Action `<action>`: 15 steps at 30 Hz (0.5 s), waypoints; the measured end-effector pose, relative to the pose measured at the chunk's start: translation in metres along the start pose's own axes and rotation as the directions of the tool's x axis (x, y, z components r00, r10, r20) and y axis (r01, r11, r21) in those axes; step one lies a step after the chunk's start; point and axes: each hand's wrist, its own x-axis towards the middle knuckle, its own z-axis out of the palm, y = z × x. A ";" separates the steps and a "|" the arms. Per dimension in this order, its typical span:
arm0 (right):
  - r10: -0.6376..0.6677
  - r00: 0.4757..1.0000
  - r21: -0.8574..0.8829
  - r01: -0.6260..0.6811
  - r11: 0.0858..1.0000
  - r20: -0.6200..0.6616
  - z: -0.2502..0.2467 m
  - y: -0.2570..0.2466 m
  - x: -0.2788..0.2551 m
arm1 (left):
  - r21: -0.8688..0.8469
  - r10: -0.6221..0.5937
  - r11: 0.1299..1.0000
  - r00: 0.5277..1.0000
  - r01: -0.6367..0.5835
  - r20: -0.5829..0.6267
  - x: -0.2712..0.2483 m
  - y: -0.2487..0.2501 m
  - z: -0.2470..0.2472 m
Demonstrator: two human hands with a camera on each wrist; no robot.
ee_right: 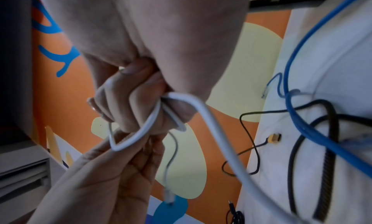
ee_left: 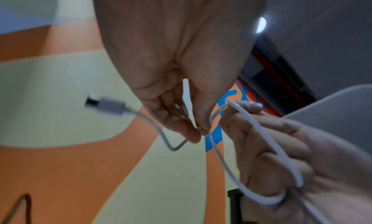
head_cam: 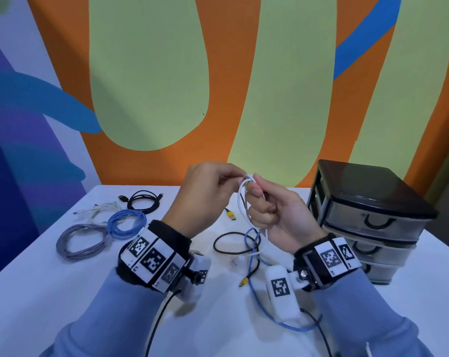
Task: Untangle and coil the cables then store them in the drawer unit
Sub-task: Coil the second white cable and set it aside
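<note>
We find both hands raised left of the drawer unit (head_cam: 367,217), left hand (head_cam: 205,197) pinching the white cable (head_cam: 241,202), right hand (head_cam: 274,215) gripping its loops.

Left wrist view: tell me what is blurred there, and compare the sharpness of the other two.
Left wrist view: the white cable plug end smears with motion blur, and the left hand is dim. Right wrist view: right hand shadowed and soft, blue cable slightly blurred. Head view: sharpest, evenly lit; the drawer unit leans from wide-angle distortion.
</note>
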 end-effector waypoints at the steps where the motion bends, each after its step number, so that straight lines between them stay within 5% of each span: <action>1: 0.007 1.000 0.016 -0.007 1.000 0.005 0.000 0.001 0.000 | -0.070 -0.049 0.996 0.999 0.050 0.016 -0.001 0.003 0.001; 4: 0.014 1.000 0.089 -0.015 0.996 0.009 0.000 0.000 -0.001 | -0.289 -0.170 0.941 0.984 0.177 0.048 -0.002 0.009 0.007; 9: -0.044 0.997 0.112 0.051 0.992 -0.065 -0.005 -0.005 0.001 | -0.631 -0.247 0.700 0.943 0.334 0.225 -0.001 0.016 0.009; 12: -0.075 0.987 0.068 0.086 0.994 -0.144 -0.010 -0.006 0.003 | -0.571 -0.190 0.765 0.952 0.297 0.241 -0.005 0.014 0.011; 15: -0.117 0.973 0.022 0.123 0.992 -0.200 -0.015 -0.005 0.006 | -0.518 -0.262 0.797 0.951 0.310 0.167 -0.005 0.012 0.017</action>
